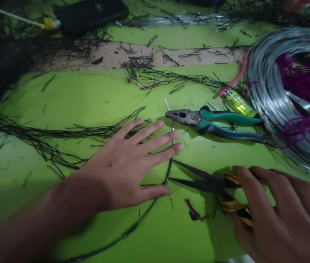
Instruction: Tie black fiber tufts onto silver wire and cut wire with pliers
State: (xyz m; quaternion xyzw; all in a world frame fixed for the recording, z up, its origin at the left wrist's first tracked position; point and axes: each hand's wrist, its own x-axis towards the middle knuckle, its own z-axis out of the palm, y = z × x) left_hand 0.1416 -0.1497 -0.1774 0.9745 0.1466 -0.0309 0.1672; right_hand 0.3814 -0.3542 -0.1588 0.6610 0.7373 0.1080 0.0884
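My left hand (pixel 127 164) lies flat on the green mat (pixel 89 98), fingers stretched out and together, resting on a curved metal wire (pixel 168 171) that runs from near the pliers round toward the bottom left. My right hand (pixel 275 212) is at the lower right, its fingers curled on the yellow-and-black handles of scissors (pixel 206 182), whose dark blades lie open on the mat and point left toward the wire. Whether the scissors are gripped or only touched is unclear.
Pliers (pixel 215 122) with green handles lie just beyond my hands. A yellow lighter (pixel 238 103) sits behind them. A large coil of silver wire (pixel 270 91) with purple fibre fills the right side. Black twiggy strands (pixel 61 138) and clippings litter the mat. A black phone (pixel 89 14) lies far back.
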